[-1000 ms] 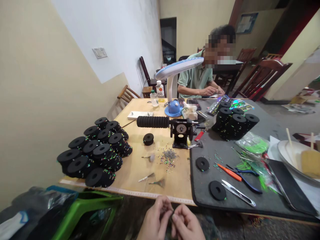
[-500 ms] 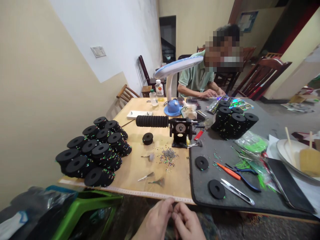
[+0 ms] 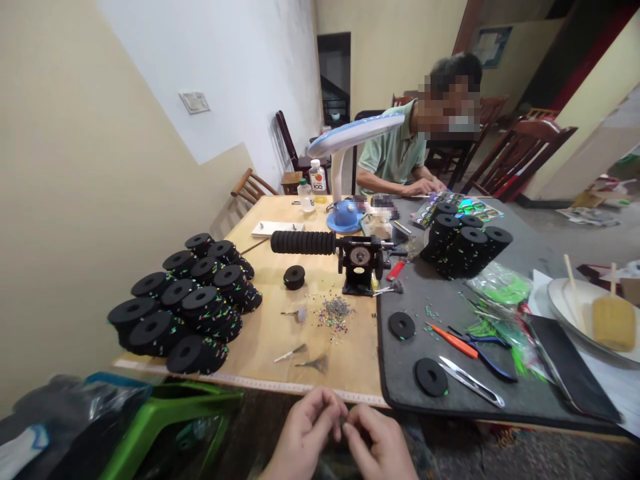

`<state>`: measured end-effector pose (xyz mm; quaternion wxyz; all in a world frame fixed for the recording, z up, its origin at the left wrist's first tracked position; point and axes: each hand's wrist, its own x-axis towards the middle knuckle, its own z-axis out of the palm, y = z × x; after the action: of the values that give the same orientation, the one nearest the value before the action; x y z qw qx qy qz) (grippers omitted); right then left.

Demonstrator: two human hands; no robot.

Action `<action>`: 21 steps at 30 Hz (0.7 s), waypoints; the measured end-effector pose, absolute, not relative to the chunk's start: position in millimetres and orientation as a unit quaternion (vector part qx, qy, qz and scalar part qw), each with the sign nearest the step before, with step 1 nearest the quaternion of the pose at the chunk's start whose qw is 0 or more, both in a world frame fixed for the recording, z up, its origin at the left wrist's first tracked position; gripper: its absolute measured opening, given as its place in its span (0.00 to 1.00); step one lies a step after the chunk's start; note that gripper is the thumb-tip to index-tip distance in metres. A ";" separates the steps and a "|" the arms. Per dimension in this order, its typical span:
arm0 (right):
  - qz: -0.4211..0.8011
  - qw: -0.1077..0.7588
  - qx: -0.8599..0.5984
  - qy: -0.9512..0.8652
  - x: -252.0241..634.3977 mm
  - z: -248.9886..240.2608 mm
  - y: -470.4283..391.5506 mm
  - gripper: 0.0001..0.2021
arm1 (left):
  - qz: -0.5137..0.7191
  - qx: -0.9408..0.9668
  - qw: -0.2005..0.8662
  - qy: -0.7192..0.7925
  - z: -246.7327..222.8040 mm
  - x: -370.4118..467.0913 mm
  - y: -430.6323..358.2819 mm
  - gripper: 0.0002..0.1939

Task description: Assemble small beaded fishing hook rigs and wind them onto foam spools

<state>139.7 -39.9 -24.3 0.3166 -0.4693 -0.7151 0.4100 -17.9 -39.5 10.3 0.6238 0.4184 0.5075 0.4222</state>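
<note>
At the table's front edge, my left hand [image 3: 313,427] and my right hand [image 3: 375,440] are close together, fingertips almost meeting. Both are pinched, and whatever sits between the fingers is too small to make out. Just beyond them on the wood lie thin brush-like bundles [image 3: 314,364] and a scatter of tiny beads [image 3: 336,313]. A black winding device [image 3: 359,260] stands farther back, with a row of black foam rings [image 3: 303,243] on its shaft. A single black foam spool [image 3: 294,277] rests left of the beads.
Stacked black foam spools [image 3: 200,300] fill the table's left side; more [image 3: 465,240] stand at right. On the grey mat [image 3: 410,380] lie scissors-like snips [image 3: 473,381], an orange-handled tool [image 3: 455,340] and blue pliers [image 3: 493,353]. A blue lamp [image 3: 345,217] and a seated person [image 3: 395,160] are opposite.
My left fingers have curled and shifted slightly, and my right hand has turned a little, both staying at the table edge. The view has drifted slightly.
</note>
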 end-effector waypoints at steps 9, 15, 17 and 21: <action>0.309 0.317 -0.465 -0.767 147.5 -20.3 -40.2 0.08 | 0.456 0.265 0.698 0.483 18.5 -24.3 -32.3 0.22; 0.251 0.318 -0.471 -0.783 166.4 -22.5 -38.9 0.08 | 0.528 0.205 0.680 0.466 40.3 -54.0 -25.6 0.21; 0.235 0.306 -0.477 -0.790 171.7 -25.7 -40.3 0.08 | 0.543 0.193 0.674 0.461 47.2 -62.3 -24.7 0.21; 0.215 0.294 -0.481 -0.798 176.0 -29.9 -43.2 0.08 | 0.551 0.199 0.665 0.462 58.7 -65.6 -28.6 0.21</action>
<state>176.0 -43.2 -29.9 0.2935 -0.4810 -0.7975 0.2155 -65.6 -28.6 58.7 0.6655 0.1987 0.4623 0.5513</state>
